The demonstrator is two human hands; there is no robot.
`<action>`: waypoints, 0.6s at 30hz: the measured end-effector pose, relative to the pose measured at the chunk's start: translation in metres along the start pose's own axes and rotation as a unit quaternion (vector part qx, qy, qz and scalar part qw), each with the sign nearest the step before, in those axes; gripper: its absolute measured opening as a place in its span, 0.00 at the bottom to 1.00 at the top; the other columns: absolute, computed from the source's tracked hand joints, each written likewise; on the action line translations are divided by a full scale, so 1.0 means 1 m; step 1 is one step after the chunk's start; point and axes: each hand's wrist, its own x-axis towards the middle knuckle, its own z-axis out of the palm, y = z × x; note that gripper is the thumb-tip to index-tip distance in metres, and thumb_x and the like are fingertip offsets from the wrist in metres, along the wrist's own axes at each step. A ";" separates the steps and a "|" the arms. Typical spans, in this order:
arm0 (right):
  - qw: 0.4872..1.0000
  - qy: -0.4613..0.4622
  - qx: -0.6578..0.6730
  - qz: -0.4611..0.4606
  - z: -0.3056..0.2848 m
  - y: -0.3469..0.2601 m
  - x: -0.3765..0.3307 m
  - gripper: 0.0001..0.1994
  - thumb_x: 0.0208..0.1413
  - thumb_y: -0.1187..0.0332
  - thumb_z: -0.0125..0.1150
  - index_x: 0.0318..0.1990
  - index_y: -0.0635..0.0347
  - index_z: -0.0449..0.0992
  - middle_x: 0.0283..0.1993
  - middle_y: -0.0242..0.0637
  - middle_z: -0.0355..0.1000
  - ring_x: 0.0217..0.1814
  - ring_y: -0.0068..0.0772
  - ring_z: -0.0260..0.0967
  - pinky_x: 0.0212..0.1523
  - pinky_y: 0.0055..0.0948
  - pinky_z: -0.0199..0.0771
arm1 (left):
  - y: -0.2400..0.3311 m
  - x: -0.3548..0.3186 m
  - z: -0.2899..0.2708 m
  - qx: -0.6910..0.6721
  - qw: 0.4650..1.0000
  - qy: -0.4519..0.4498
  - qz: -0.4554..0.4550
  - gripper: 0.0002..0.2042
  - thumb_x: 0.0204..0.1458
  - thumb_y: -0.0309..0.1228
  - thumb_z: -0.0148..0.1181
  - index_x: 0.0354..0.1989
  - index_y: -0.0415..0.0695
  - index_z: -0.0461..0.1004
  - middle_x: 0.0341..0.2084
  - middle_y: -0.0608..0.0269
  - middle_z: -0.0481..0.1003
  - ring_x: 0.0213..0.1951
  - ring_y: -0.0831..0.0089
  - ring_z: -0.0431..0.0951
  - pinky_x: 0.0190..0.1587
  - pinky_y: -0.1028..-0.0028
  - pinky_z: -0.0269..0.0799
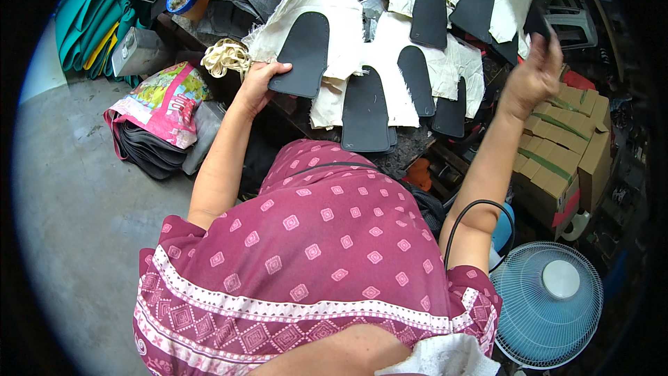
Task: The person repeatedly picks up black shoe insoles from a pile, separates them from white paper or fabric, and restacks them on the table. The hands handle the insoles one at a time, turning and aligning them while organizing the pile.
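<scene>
Across the dark tabletop (pixel 412 142) overlap frayed white cloth pieces (pixel 343 19), bearing black arch-shaped panels (pixel 362 108). One black panel (pixel 304 56), on its cloth at the near-left edge, sits in the left hand's (pixel 256 88) grip, thumb above its lower corner. It looks light, smooth and fairly stiff, the cloth limp and apt to fray, so the panel's straight lower end seems the best hold. The right hand (pixel 532 78) is raised at a blurred dark piece (pixel 536 19); I cannot tell whether its grip is closed.
</scene>
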 end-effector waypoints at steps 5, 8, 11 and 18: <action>0.916 -0.292 -0.259 -0.092 0.061 0.049 -0.063 0.20 0.54 0.63 0.65 0.56 0.36 0.77 0.60 0.33 0.72 0.63 0.46 0.66 0.64 0.44 0.63 | -0.001 0.003 -0.001 -0.009 1.000 -0.005 -0.002 0.11 0.53 0.30 0.62 0.34 0.31 0.76 0.28 0.53 0.78 0.26 0.65 0.80 0.28 0.65 0.81; 0.857 -0.453 -0.245 0.002 0.063 0.065 -0.097 0.20 0.57 0.61 0.61 0.58 0.40 0.75 0.67 0.35 0.65 0.72 0.47 0.56 0.69 0.46 0.55 | -0.002 0.003 -0.003 -0.012 1.000 -0.003 -0.001 0.12 0.53 0.30 0.62 0.34 0.30 0.76 0.27 0.53 0.78 0.26 0.64 0.80 0.28 0.66 0.81; 0.877 -0.440 -0.194 0.014 0.046 0.063 -0.089 0.18 0.56 0.60 0.62 0.55 0.45 0.77 0.64 0.38 0.68 0.67 0.48 0.62 0.65 0.40 0.61 | -0.002 0.002 -0.003 -0.018 1.000 -0.003 -0.002 0.12 0.53 0.30 0.62 0.34 0.30 0.76 0.27 0.53 0.78 0.25 0.64 0.80 0.28 0.66 0.81; 0.658 -0.655 -0.285 0.236 -0.002 -0.010 -0.080 0.22 0.46 0.46 0.69 0.36 0.58 0.79 0.40 0.46 0.79 0.43 0.48 0.77 0.45 0.43 0.74 | 0.001 0.002 -0.001 -0.023 1.000 -0.002 -0.006 0.12 0.52 0.30 0.62 0.34 0.29 0.76 0.27 0.52 0.78 0.26 0.64 0.81 0.28 0.65 0.81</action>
